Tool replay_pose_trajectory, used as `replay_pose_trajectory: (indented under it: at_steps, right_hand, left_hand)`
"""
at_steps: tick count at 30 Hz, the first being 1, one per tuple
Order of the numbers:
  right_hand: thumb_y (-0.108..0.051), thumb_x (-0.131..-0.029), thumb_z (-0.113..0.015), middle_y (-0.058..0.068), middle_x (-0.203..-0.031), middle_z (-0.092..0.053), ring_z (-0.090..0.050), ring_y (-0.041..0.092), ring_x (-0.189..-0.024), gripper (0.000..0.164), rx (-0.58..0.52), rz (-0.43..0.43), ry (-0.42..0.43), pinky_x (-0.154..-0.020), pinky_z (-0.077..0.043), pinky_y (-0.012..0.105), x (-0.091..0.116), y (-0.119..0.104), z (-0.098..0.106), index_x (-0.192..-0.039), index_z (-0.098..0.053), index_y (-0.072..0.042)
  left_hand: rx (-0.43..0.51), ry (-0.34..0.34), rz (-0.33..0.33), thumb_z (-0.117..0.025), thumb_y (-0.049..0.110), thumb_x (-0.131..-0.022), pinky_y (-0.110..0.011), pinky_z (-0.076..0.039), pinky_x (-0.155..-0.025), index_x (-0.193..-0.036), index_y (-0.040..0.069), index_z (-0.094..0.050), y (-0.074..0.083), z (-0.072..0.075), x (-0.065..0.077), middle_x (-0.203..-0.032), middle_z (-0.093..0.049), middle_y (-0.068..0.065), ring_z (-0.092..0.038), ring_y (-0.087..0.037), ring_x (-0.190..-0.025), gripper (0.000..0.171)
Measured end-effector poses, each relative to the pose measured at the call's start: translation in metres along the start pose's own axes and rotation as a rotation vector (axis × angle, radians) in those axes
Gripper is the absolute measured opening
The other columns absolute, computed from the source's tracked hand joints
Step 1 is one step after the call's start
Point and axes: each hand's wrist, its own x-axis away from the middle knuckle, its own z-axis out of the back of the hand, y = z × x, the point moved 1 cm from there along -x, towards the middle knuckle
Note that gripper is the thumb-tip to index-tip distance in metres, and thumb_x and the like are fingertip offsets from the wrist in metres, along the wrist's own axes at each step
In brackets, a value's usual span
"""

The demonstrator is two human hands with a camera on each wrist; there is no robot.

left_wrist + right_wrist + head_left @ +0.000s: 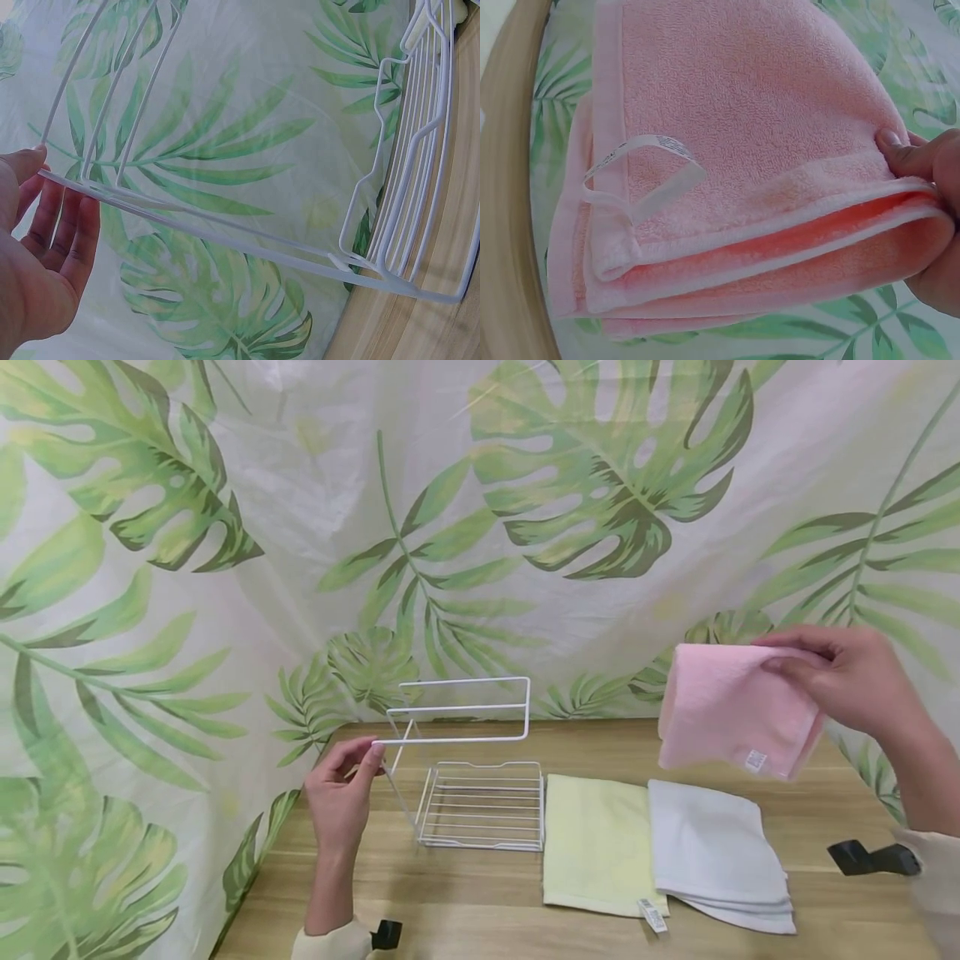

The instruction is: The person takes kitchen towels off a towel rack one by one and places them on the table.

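Observation:
A white wire rack (480,806) stands on the wooden table, with a slatted base and raised top bars. My left hand (341,793) pinches the rack's upper front corner between thumb and fingers; the left wrist view shows the thumb (28,159) on the bar. Up in the air at the right, my right hand (851,681) grips a folded pink towel (738,710) by its upper edge. In the right wrist view the towel (742,112) hangs in layers, a looped white tag (660,176) at its corner.
A folded yellow towel (600,843) lies right beside the rack, its tag at the front edge. Several layers of white towel (716,843) lie to its right, overlapping it slightly. Behind the wooden table (480,902) hangs a leaf-patterned curtain (450,527).

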Motion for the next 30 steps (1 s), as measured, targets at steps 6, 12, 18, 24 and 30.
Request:
replay_pose_trajectory:
  at_steps: [6, 12, 18, 24, 30]
  right_hand:
    - [-0.011, -0.099, -0.078, -0.05, -0.085, -0.058, -0.056, 0.002, -0.06, 0.018, 0.019, -0.017, -0.031, -0.047, -0.043, 0.02, 0.017, 0.021, 0.007, -0.115, -0.081, -0.003]
    - [-0.012, -0.097, -0.08, -0.053, -0.088, -0.055, -0.056, -0.008, -0.067, 0.017, 0.045, -0.059, -0.058, -0.05, -0.045, 0.017, 0.036, 0.04, 0.014, -0.112, -0.082, -0.007]
    - [0.001, -0.094, -0.079, -0.052, -0.086, -0.059, -0.059, -0.01, -0.063, 0.016, 0.027, -0.024, -0.065, -0.045, -0.046, 0.016, 0.053, 0.053, 0.021, -0.107, -0.082, -0.007]
    - [0.013, -0.093, -0.072, -0.046, -0.091, -0.065, -0.066, -0.016, -0.07, 0.03, -0.068, 0.041, -0.088, -0.052, -0.053, 0.01, 0.067, 0.069, 0.023, -0.107, -0.082, -0.012]
    - [0.023, -0.09, -0.067, -0.034, -0.097, -0.075, -0.073, -0.009, -0.072, 0.056, -0.271, 0.09, -0.123, -0.055, -0.057, 0.011, 0.083, 0.094, 0.022, -0.11, -0.082, -0.027]
  left_hand:
    - [0.008, 0.001, 0.007, -0.078, -0.003, -0.096, -0.019, -0.066, -0.066, -0.106, -0.014, -0.074, -0.001, -0.001, 0.001, -0.086, -0.077, 0.006, -0.073, -0.007, -0.072, 0.016]
    - [0.003, -0.004, -0.002, -0.077, -0.003, -0.096, -0.018, -0.065, -0.066, -0.107, -0.018, -0.072, 0.0, -0.001, 0.001, -0.086, -0.076, 0.006, -0.072, -0.007, -0.072, 0.019]
    - [0.009, -0.006, -0.015, -0.077, -0.004, -0.096, -0.016, -0.064, -0.065, -0.107, -0.016, -0.073, 0.0, -0.001, 0.0, -0.086, -0.076, 0.007, -0.072, -0.006, -0.072, 0.017]
    - [-0.01, -0.001, 0.005, -0.077, -0.002, -0.096, -0.018, -0.065, -0.066, -0.107, -0.016, -0.073, 0.001, -0.001, 0.0, -0.085, -0.075, 0.007, -0.072, -0.006, -0.072, 0.018]
    - [-0.006, -0.001, 0.005, -0.077, -0.003, -0.096, -0.018, -0.065, -0.066, -0.107, -0.017, -0.073, 0.001, -0.001, 0.001, -0.084, -0.075, 0.007, -0.072, -0.006, -0.072, 0.018]
